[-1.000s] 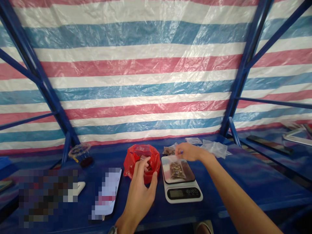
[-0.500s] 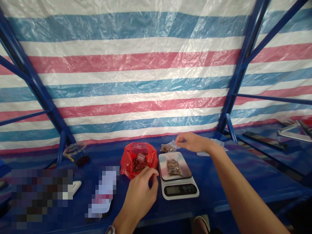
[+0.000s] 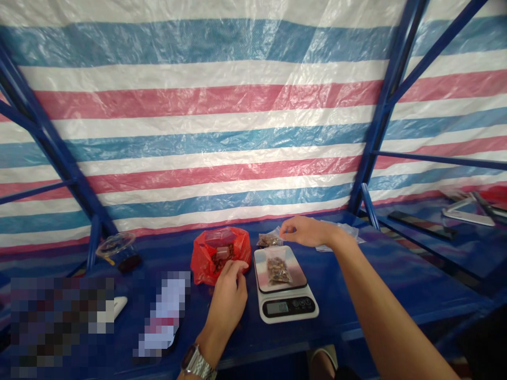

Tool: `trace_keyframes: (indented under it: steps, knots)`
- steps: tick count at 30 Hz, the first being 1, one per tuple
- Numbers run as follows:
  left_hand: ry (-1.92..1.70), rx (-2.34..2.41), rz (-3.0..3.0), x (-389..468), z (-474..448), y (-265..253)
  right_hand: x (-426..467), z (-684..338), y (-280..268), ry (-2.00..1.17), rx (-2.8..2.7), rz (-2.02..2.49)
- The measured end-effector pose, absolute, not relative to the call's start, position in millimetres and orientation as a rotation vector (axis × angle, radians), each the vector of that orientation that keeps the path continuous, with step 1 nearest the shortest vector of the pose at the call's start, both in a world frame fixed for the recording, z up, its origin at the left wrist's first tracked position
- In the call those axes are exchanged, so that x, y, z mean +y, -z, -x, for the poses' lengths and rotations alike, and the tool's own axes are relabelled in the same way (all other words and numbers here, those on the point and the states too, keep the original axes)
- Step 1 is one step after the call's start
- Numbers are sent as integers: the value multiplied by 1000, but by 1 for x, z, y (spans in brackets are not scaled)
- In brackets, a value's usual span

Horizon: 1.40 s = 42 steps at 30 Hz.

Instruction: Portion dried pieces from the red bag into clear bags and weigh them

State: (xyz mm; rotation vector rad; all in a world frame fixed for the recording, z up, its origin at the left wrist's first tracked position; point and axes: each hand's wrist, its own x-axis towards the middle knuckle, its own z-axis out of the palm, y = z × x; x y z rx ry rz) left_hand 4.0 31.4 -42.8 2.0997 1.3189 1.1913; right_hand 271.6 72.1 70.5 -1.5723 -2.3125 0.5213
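Note:
My left hand (image 3: 228,293), with a metal-band watch (image 3: 196,361) on its wrist, is at the near rim of a red plastic bag (image 3: 202,264). Its fingers curl down, and what they may hold is hidden. Inside the bag lie small brown pieces like nuts or seeds and a small clear packet (image 3: 224,253). On the white digital scale (image 3: 288,312) rests a clear bag of brown pieces (image 3: 277,269). Behind the scale my right hand (image 3: 307,230) is pinched beside another filled clear bag (image 3: 270,240); whether it grips its edge is unclear.
Flat clear bags (image 3: 348,232) lie behind my right forearm. To the left are a clear plastic cup (image 3: 121,250) with dark contents and a blurred-out phone-like object (image 3: 164,314). A striped tarpaulin (image 3: 222,142) and blue metal posts (image 3: 378,116) close off the back of the blue table.
My left hand has moved from between the red bag and scale towards the bag's near rim. The scale's display now shows digits. My right hand stays beside the rear bag; the view shifts slightly.

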Motion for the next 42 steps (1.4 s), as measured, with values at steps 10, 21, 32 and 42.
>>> trace_keyframes:
  steps: [10,21,32,42]
  knots:
    - [-1243,1301,-2074,16,-8,31,77,-258,-51,-618,-2352,1766]
    - [-1398,1328,-1620,12,-27,32,63,-216,-84,-779,-2290,1168]
    - [-1461,1044,-917,22,-22,40,90,-127,-47,-592,-1970,1252]
    - [-1427,1015,-773,32,-19,53,103,-113,-21,-529,-1987,1409]
